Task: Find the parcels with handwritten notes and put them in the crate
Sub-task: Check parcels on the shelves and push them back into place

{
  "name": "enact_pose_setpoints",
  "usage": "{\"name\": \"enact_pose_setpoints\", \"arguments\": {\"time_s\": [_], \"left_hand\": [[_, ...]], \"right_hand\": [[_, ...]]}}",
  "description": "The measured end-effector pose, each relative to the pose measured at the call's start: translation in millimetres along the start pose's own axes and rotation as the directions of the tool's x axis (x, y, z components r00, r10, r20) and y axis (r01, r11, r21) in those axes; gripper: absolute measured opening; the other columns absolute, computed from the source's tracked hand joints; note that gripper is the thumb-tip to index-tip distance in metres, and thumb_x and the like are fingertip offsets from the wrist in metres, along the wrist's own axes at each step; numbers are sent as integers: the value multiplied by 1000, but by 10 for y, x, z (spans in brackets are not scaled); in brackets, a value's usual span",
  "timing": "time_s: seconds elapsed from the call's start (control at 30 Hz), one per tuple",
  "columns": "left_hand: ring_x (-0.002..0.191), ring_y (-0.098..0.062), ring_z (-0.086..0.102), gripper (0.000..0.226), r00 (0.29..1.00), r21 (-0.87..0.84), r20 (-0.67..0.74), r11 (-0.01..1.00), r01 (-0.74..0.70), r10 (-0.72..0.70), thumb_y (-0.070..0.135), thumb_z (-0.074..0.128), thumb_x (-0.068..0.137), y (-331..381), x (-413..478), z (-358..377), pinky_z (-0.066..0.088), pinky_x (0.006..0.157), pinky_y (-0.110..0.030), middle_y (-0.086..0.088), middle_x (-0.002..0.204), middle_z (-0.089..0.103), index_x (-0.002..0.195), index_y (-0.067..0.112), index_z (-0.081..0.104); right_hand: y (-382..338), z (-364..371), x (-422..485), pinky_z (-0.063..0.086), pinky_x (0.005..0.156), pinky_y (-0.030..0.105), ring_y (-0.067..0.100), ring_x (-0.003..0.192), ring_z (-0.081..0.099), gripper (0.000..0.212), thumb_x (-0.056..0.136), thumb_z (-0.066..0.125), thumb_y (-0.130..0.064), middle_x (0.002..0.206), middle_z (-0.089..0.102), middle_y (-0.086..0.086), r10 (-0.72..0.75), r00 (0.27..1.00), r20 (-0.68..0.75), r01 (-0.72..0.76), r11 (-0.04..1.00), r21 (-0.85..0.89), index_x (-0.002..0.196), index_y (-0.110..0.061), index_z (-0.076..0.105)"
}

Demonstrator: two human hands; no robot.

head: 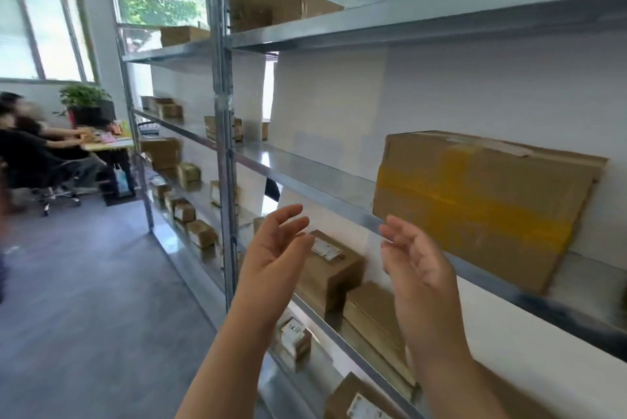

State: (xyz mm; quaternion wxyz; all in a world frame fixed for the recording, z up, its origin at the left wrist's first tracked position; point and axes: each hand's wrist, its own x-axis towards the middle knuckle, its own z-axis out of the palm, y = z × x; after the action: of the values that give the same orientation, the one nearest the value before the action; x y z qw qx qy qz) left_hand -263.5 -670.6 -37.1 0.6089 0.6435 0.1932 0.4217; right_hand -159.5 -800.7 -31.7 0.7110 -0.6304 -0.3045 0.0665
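1. Cardboard flat parcel (481, 208), banded with yellow tape, leans against the white wall on the middle shelf at the right of the frame.
2. Metal shelving (224, 133) runs from lower right to upper left and carries small parcels (200, 234) on its lower tiers.
3. Left hand (271, 249), at centre frame, is raised with fingers spread and loosely bent, holding nothing.
4. Right hand (412, 259), just right of it, is likewise spread and empty, fingertips near the shelf edge below the flat parcel.
5. Labelled parcel (334, 266) lies one shelf lower, seen between the two hands; whether its label is handwritten cannot be told.
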Motion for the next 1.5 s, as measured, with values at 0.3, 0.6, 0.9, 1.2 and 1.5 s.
{"name": "enact_pose_setpoints", "arguments": {"time_s": [0.3,0.6,0.9,1.2,1.5], "left_hand": [[87,5,69,32,986,34,-162,998,46,-40,7,58,96,-321,520,-780,52,67,-10,11,108,74,119,29,63],[95,0,67,30,968,112,-227,985,133,-105,14,59,96,-854,1585,-1227,50,63,-11,7,119,69,121,30,63],[103,-9,66,30,961,153,-250,975,162,-121,11,57,96,-1325,2766,-1435,45,75,-19,5,116,70,120,28,63],[112,-10,62,31,959,125,-189,964,234,-209,13,56,97,-2013,3736,-1626,47,83,-20,8,120,67,125,27,62],[107,-4,59,32,941,153,17,931,331,-338,13,57,97,-2798,4833,-2067,45,77,-17,8,120,65,128,24,60]], "right_hand": [[431,1039,438,50,94,27,0,110,61,25,98,60,-21,116,67,-22,108,981,159,-116,993,38,115,-39,64],[1116,1846,1341,51,93,31,2,107,63,25,97,58,-19,113,68,-21,162,968,190,-168,986,19,109,-40,64],[1761,2407,2306,48,76,21,1,101,62,25,98,56,-15,108,69,-17,273,936,220,-290,956,46,116,-32,64],[2274,2871,2938,48,59,9,2,86,62,25,97,56,-7,101,68,-15,354,928,119,-359,933,22,114,-23,66],[2974,3659,3539,49,90,32,7,103,62,29,96,56,-8,117,68,-6,418,903,-104,-426,902,-73,119,-24,64]]}}
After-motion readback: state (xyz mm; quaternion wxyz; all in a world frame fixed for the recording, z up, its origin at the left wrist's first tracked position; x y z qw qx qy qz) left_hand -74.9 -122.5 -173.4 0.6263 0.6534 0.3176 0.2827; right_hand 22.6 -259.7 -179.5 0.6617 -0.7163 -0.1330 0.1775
